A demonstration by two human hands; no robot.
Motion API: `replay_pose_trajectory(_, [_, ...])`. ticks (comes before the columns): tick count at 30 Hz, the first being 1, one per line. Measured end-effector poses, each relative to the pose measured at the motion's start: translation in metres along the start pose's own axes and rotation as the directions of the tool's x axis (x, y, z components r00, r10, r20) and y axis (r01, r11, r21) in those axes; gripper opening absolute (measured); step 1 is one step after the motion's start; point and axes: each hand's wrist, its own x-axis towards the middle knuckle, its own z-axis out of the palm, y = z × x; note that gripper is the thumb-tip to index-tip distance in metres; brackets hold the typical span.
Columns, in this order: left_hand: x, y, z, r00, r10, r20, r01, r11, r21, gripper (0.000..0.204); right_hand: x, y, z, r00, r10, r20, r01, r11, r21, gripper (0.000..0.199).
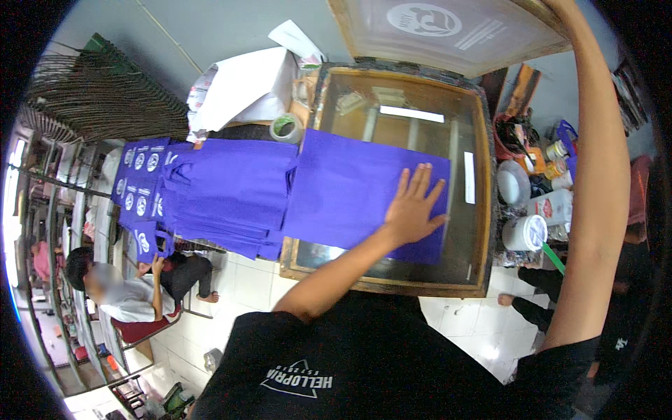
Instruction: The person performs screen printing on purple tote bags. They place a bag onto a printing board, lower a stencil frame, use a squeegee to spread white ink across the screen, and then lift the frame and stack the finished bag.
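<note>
My left hand (418, 210) lies flat, fingers spread, on a plain purple fabric bag (343, 185). That bag rests on the glass top of a wooden-framed table (392, 285), hanging over its left edge. Two white strips (411, 113) are stuck on the glass beyond and to the right of the bag. My right arm reaches up to the top right, where my right hand (560, 5) is at the edge of a raised screen printing frame (483, 66). Most of that hand is cut off by the picture's rim. The frame's mesh carries a white round design.
Left of the table lies a stack of purple bags (231, 185), with printed bags (140, 182) beyond. A tape roll (285, 127) sits by white sheets (245, 84). Tubs and a white bucket (523, 233) stand right. A seated person (129, 297) handles a bag at left.
</note>
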Motion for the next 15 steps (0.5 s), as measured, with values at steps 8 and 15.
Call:
replay_pose_trajectory(8, [-0.015, -0.113, -0.102, 0.829, -0.388, -0.403, 0.421, 0.907, -0.008, 0.087, 0.009, 0.022, 0.01, 0.99, -0.071, -0.123, 0.061, 0.994, -0.088, 0.057])
replay_pose_trajectory(15, [-0.076, -0.187, -0.12, 0.857, -0.442, -0.265, 0.413, 0.896, -0.161, 0.092, 0.01, 0.006, 0.005, 0.999, -0.033, 0.007, 0.033, 0.999, 0.035, 0.053])
